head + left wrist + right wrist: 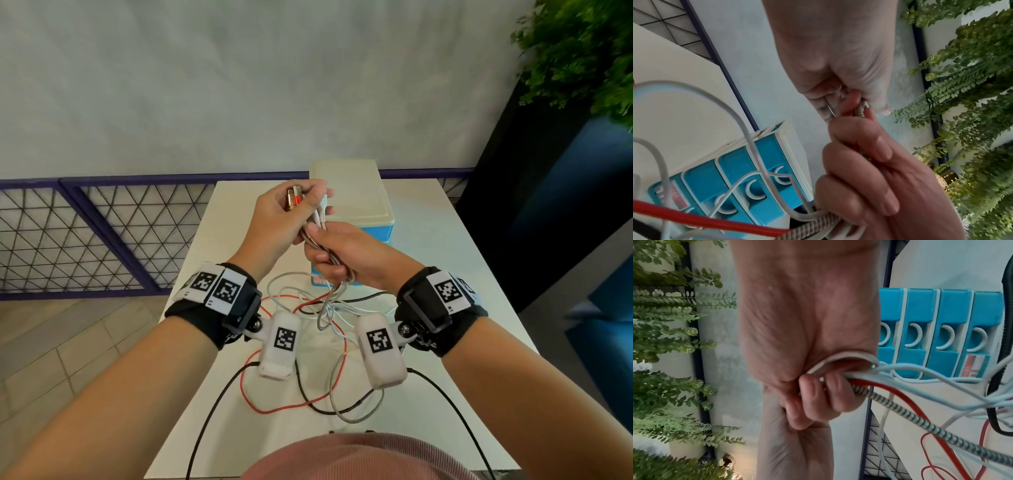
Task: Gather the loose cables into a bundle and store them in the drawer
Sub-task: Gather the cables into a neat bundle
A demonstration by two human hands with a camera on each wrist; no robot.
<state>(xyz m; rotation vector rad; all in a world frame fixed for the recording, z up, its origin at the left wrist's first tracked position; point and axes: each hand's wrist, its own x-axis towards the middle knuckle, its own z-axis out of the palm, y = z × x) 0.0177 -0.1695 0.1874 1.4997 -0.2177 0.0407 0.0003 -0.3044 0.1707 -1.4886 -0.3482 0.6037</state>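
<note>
Both hands are raised above the white table (445, 274), in front of the blue drawer unit (352, 195). My left hand (287, 216) pinches the plug ends (295, 202) of several cables. Just below it, my right hand (342, 253) is curled round the same strands. From that fist a braided cable (920, 418), a red cable (900, 399) and white cables (931, 379) trail down. They lie in loose loops on the table with a black cable (308, 397). The drawer fronts (937, 321) sit flush and closed.
A purple mesh fence (102, 233) runs behind the table's left side. A leafy plant (582, 51) on a dark stand (548, 205) is to the right. Black leads (212, 411) run from the wrist cameras towards my body.
</note>
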